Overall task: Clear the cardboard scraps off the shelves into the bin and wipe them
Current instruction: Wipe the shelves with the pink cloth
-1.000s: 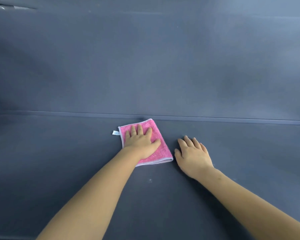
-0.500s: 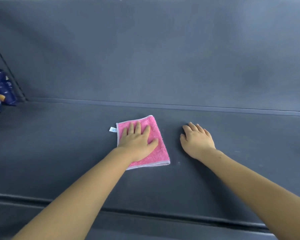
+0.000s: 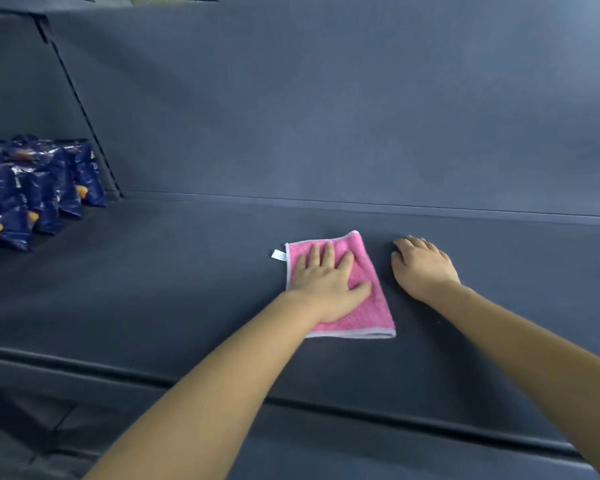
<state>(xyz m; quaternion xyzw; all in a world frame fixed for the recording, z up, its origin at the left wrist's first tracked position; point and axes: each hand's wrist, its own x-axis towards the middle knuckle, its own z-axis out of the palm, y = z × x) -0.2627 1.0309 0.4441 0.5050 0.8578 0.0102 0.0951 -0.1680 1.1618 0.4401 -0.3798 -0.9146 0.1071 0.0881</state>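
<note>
left hand [image 3: 326, 289] flat on pink cloth [image 3: 378, 313], dragged frontward along shelf [image 3: 153, 289]; right hand [image 3: 421, 268] flat beside cloth, empty: wiping underway.

**What I cannot make out from here**

I lose the middle of the pink cloth [image 3: 369, 308] under the left hand [image 3: 328, 289], which lies flat on it. The white label [image 3: 278, 255] at its corner is too small for me to read. The blue packets [image 3: 42, 188] run off the left edge, their print a blur. The shelf [image 3: 187, 289] is cut off at both sides.
</note>
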